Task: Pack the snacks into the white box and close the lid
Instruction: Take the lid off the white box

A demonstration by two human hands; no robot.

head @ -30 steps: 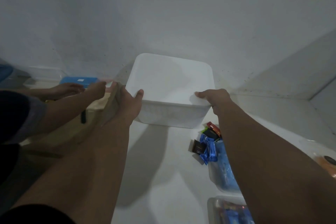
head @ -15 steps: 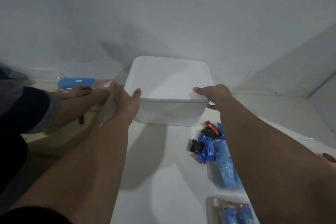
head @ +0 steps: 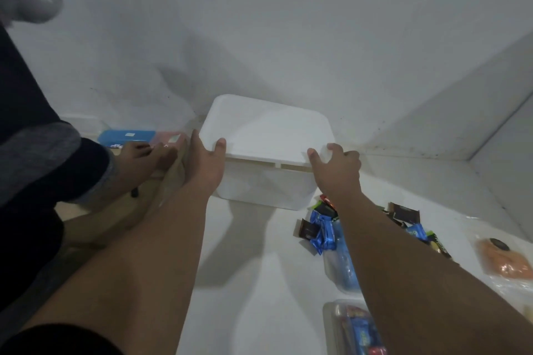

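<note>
**Head view.** We count one white box (head: 265,184) on the white table (head: 253,282), just above the frame's centre. One lid (head: 268,127) lies on it, and a thin gap shows between lid and box along the near edge. Two hands of the wearer reach it. The left hand (head: 206,161) grasps the lid's near corner at 9 o'clock of the box, thumb on top, fingers along the side. The right hand (head: 336,170) grasps the near corner at 3 o'clock, thumb on the front edge, fingers curled over the corner. A third hand (head: 141,153), from another person's dark sleeve (head: 57,158), lies further out at 9 o'clock; we cannot tell what it holds.

The snacks (head: 320,228) lie loose on the table at 5 o'clock of the box, outside it. They form two clusters parted by the right forearm, with blue, dark brown, green and red wrappers. The arm covers some, so we give no exact count. Also at 5 o'clock stand a clear tray (head: 328,268) of blue packets, half hidden by the arm, and a clear container (head: 328,323) cut off by the lower edge. One orange item (head: 507,259) in clear film lies at 4 o'clock; we cannot make out what it is. One blue case (head: 127,135) and one pink case (head: 170,137) lie at 9 o'clock by the wall (head: 288,23). The lid hides the box's contents. The wall is plain grey-white and meets a second wall at 2 o'clock.
</note>
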